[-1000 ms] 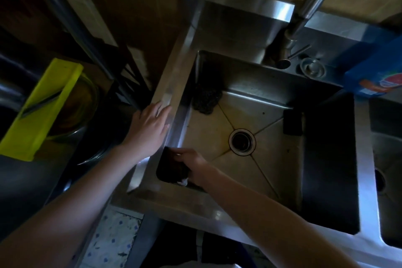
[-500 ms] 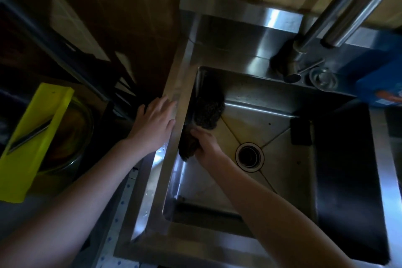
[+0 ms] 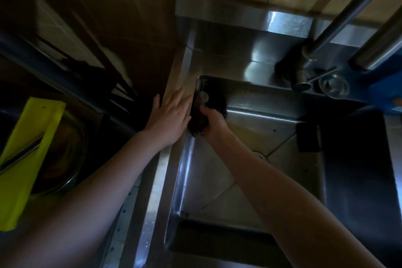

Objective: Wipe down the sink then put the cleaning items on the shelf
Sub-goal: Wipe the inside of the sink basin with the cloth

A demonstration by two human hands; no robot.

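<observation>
A stainless steel sink (image 3: pixel 174 169) fills the middle of the head view. My right hand (image 3: pixel 214 123) is inside the basin, shut on a dark cloth (image 3: pixel 196 125) pressed against the left inner wall near the far corner. A dark scouring pad (image 3: pixel 220 107) lies just behind that hand, mostly hidden. My left hand (image 3: pixel 169 115) rests flat on the sink's left rim, fingers apart, holding nothing. A dark sponge (image 3: pixel 308 139) sits at the basin's right side. The drain (image 3: pixel 262 155) is partly covered by my right forearm.
A faucet (image 3: pixel 309 56) and a round metal stopper (image 3: pixel 334 86) stand behind the basin, with a blue box (image 3: pixel 387 95) at the far right. To the left, a yellow slicer (image 3: pixel 26 154) lies over a glass bowl (image 3: pixel 71 159). Dark rack bars (image 3: pixel 87 85) run beside the sink.
My right hand has slid the cloth along the left inner wall from the near corner to the far corner. My left hand has shifted farther along the rim with it.
</observation>
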